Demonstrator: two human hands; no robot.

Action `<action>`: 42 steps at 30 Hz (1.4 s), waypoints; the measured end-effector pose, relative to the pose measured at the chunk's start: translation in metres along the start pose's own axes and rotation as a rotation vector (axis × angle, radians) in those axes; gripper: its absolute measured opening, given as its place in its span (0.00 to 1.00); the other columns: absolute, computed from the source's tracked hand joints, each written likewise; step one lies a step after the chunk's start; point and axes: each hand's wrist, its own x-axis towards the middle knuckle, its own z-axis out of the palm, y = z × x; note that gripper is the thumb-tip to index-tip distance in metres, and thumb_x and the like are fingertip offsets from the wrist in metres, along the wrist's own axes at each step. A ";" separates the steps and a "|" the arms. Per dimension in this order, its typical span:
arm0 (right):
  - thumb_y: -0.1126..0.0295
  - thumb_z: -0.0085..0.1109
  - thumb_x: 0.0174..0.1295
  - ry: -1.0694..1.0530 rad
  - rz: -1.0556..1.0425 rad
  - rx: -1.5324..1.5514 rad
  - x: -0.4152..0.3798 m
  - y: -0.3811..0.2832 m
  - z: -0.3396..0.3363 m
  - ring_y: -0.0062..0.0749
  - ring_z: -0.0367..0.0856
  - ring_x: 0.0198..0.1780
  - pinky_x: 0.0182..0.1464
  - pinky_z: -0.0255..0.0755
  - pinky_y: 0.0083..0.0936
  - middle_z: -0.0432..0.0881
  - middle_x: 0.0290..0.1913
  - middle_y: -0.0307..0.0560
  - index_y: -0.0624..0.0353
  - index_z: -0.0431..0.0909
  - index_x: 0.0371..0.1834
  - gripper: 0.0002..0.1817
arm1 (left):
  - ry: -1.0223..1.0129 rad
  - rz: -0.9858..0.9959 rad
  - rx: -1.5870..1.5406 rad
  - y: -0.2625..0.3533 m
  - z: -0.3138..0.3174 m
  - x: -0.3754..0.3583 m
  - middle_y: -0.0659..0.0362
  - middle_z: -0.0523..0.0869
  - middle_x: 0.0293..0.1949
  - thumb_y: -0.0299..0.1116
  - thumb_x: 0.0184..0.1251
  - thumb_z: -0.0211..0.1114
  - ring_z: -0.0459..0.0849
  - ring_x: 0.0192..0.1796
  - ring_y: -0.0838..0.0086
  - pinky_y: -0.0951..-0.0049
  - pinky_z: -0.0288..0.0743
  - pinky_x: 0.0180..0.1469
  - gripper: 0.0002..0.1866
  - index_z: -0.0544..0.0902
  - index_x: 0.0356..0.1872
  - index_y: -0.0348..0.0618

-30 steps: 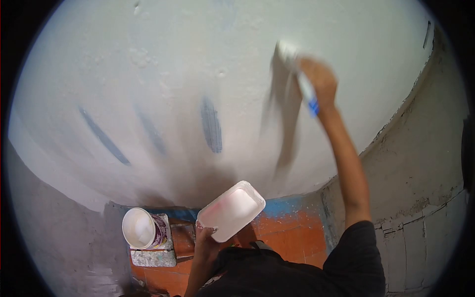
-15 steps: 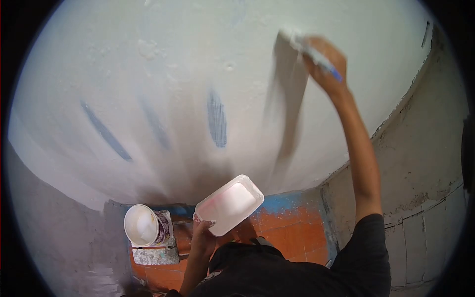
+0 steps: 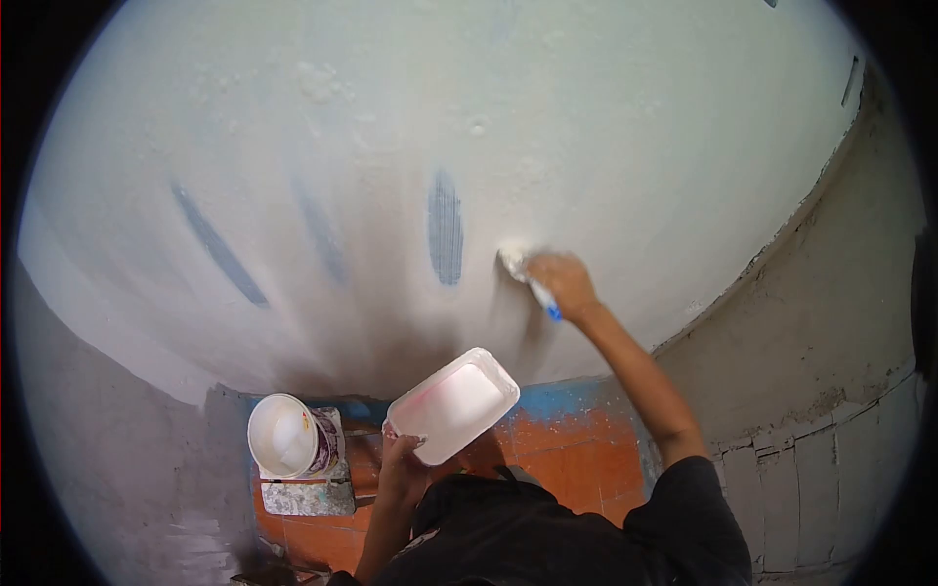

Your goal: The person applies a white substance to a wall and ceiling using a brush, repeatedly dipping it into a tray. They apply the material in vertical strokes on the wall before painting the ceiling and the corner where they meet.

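My right hand (image 3: pixel 562 283) is closed around a paintbrush (image 3: pixel 545 299) with a blue-tipped handle. White paint coats the brush's bristles, which are right at the pale wall (image 3: pixel 625 166), a little right of a blue-grey streak (image 3: pixel 446 230). Lower down, my left hand (image 3: pixel 401 459) grips a shallow white tray (image 3: pixel 489 415) by its near left corner, thumb over the rim. White paint and a pinkish tint show inside the tray, which is tilted in this view.
A white bucket (image 3: pixel 283 437) with white paint inside stands on a paint-spattered stool (image 3: pixel 308 496) at the lower left. Orange tiles (image 3: pixel 567 474) cover the floor, and a blue band (image 3: pixel 562 398) runs along the wall's foot. Bare grey wall (image 3: pixel 772 342) borders the right side.
My right hand has swept the paintbrush down and left along the wall, from high up to beside the blue-grey streak. The left hand and tray have barely moved.
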 end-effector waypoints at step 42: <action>0.75 0.62 0.54 -0.073 0.312 0.227 0.004 -0.062 0.026 0.46 0.83 0.45 0.47 0.78 0.38 0.85 0.48 0.46 0.57 0.81 0.53 0.21 | 0.038 0.156 0.016 0.004 -0.016 0.007 0.50 0.77 0.61 0.36 0.63 0.64 0.79 0.63 0.59 0.55 0.77 0.64 0.34 0.66 0.69 0.38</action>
